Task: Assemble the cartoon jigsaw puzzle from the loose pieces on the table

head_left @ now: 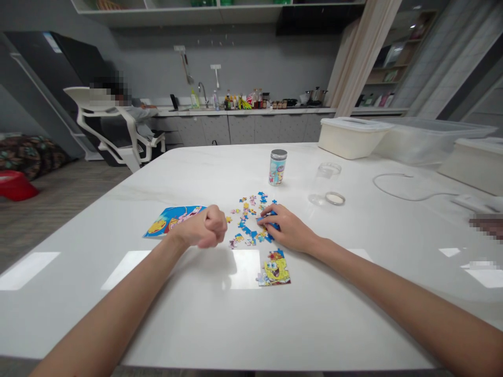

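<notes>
My left hand (210, 228) is closed in a fist, raised a little above the table. Anything inside its curled fingers is hidden. Behind it lies a colourful picture sheet (161, 220), partly covered by the hand. My right hand (288, 228) rests over loose jigsaw pieces (247, 229), its fingers apart and bent, the fingertips touching blue pieces (271, 221). More pieces are scattered between both hands, some of them under the right one. Nearer to me sits a joined section of jigsaw puzzle (275, 269) showing a yellow cartoon face.
Past the pieces stands a printed tin (277, 167) with a metal lid. To its right are a clear jar (327, 180) and a ring-shaped lid (335, 198). Storage boxes (351, 139) and a grey cable (408, 196) occupy the right side. A person sits in a white chair (113, 125) far left.
</notes>
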### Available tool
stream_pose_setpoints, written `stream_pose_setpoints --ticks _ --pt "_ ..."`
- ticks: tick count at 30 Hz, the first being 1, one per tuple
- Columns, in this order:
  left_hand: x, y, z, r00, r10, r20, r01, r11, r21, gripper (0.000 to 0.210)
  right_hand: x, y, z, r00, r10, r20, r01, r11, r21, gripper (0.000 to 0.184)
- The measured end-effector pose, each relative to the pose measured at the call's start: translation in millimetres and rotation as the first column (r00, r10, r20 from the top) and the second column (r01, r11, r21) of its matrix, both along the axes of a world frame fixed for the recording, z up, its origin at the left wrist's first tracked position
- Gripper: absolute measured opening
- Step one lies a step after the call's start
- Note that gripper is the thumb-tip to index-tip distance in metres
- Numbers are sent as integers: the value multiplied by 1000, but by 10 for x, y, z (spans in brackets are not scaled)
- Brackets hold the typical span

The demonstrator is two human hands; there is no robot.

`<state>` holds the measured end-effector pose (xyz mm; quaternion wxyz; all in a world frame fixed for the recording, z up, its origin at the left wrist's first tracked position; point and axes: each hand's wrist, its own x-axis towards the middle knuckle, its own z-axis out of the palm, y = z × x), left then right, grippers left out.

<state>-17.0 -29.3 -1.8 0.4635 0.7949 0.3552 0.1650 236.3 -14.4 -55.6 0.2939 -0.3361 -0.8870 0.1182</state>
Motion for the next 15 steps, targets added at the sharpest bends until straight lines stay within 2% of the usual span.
stream_pose_setpoints --ticks 2,3,4,6,8,10,12,13,15 --pt "91 31 -47 951 246 188 -271 956 117 64 0 -1 6 1000 7 5 -7 1000 10 27" --pt "134 46 -61 922 305 238 -345 927 148 63 1 -1 9 1000 9 5 -9 1000 14 27" --pt "169 59 -66 901 345 261 -397 899 183 61 2 -1 10 1000 10 2 -10 1000 17 27" --pt "201 81 -62 899 387 207 -435 849 299 57 4 1 9 1000 13 -13 -13 1000 24 26" --pt "189 98 -52 921 388 39 -356 796 491 50 5 6 6 999 20 -30 -19 999 29 25" --pt "159 108 -51 923 335 -191 -129 736 664 41 5 9 5 999 26 -42 -24 999 32 24" --pt "141 108 -61 882 277 -380 107 669 736 32 3 7 10 999 23 -39 -22 999 31 23" --pt "141 104 -67 859 267 -437 181 640 746 28 1 4 14 999 19 -34 -18 999 31 22" --pt "157 91 -78 825 276 -493 244 613 751 27 -1 -1 23 1000 10 -22 -9 1000 25 22"
